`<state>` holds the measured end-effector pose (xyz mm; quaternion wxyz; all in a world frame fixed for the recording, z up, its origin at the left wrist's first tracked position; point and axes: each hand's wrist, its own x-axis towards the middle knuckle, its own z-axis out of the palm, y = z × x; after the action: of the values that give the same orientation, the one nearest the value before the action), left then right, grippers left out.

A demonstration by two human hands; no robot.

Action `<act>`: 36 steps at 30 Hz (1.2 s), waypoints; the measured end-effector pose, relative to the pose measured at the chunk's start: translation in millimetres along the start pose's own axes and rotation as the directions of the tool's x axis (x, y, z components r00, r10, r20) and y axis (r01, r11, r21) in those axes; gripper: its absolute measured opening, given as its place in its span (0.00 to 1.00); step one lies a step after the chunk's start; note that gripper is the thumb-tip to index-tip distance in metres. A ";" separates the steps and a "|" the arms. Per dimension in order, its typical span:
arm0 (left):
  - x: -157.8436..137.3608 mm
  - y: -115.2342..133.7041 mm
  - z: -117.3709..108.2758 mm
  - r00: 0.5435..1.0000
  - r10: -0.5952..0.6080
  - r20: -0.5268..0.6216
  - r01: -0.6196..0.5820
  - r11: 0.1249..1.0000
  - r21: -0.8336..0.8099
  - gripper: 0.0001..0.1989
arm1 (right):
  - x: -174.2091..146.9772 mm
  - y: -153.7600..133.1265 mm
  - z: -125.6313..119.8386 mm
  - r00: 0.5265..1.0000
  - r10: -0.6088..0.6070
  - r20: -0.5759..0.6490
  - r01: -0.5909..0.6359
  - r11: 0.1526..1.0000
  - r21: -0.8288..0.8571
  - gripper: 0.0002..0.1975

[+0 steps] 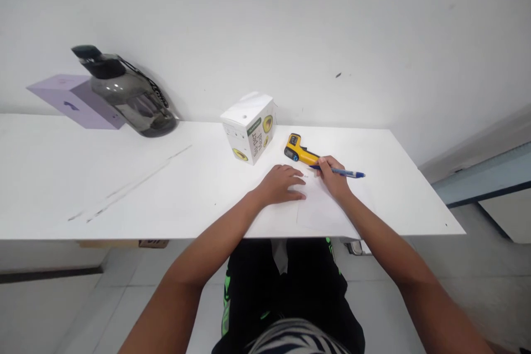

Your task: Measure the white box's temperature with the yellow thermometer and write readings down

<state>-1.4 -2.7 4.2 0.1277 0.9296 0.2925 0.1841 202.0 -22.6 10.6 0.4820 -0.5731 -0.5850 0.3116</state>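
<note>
Seen from above, a person sat at a white table [166, 193] pushed against a pale wall [232, 22], both bare forearms reaching in over the near edge. The right hand [333, 177] was closed in a writing grip around a blue pen [350, 173], its tip pointing left and its rear end sticking out to the right. The left hand [282, 183] was loosely open, fingers spread and gripping nothing, resting at the left side of a white sheet of paper [319, 210]. The sheet lay beneath the pen near the table's front edge; its outline was hard to make out, white on white. Just beyond the hands lay a yellow and black gun-shaped device [305, 155], its handle toward the right hand. To its left stood a white box [249, 128] printed with avocados. Farther left, a smoky-grey bottle [133, 99] with a black cap stood beside a lilac box [78, 99].
</note>
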 end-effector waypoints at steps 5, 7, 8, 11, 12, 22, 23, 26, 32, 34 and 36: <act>-0.3 0.0 -1.1 1.000 -0.011 -0.010 0.011 1.000 -0.006 0.19 | -0.4 2.4 -1.4 0.986 0.009 0.167 -0.008 1.000 -0.007 0.19; -0.5 0.0 -1.5 1.000 -0.012 -0.008 0.012 1.000 -0.009 0.19 | 0.2 2.1 0.5 0.982 0.008 0.191 0.013 0.994 -0.108 0.19; -0.6 0.0 -1.6 1.000 -0.012 -0.007 0.012 1.000 -0.010 0.19 | 0.4 1.6 1.6 0.982 0.008 0.187 0.019 0.990 -0.138 0.18; -0.8 0.5 -2.0 1.000 -0.011 -0.002 0.011 1.000 -0.009 0.19 | 0.3 0.4 3.8 0.982 0.008 0.189 0.020 0.988 -0.150 0.16; -0.8 0.8 -2.2 1.000 -0.010 -0.001 0.010 1.000 -0.007 0.19 | 0.2 0.2 4.1 0.981 0.008 0.194 0.021 0.989 -0.148 0.16; -0.6 -1.9 -1.6 1.000 -0.008 -0.001 0.008 1.000 -0.013 0.22 | -1.0 0.5 2.5 0.973 -0.013 0.229 0.055 0.983 -0.177 0.16; -0.6 -2.3 -1.4 1.000 -0.009 -0.004 0.009 1.000 -0.015 0.22 | -1.0 0.0 2.5 0.972 -0.010 0.235 0.055 0.982 -0.183 0.16; -0.5 -2.0 -1.9 1.000 -0.018 0.003 0.018 1.000 -0.019 0.22 | -0.7 -1.1 2.6 0.970 -0.006 0.244 0.054 0.980 -0.194 0.16; -0.1 -0.5 -4.6 0.999 -0.021 0.026 0.022 0.999 -0.029 0.22 | -0.8 -0.8 2.3 0.967 0.012 0.255 0.038 0.981 -0.191 0.15; -0.1 -0.4 -4.8 0.999 -0.022 0.027 0.023 0.999 -0.033 0.22 | -1.0 -0.7 2.1 0.968 0.022 0.252 0.025 0.983 -0.183 0.15; -0.2 -0.5 -4.5 0.999 -0.023 0.029 0.024 0.999 -0.035 0.21 | -1.0 -0.8 2.0 0.972 0.030 0.233 0.012 0.984 -0.178 0.15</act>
<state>-3.7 -1.7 7.9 0.1504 0.9263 0.2982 0.1745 199.8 -23.3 10.4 0.3549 -0.5756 -0.6608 0.3258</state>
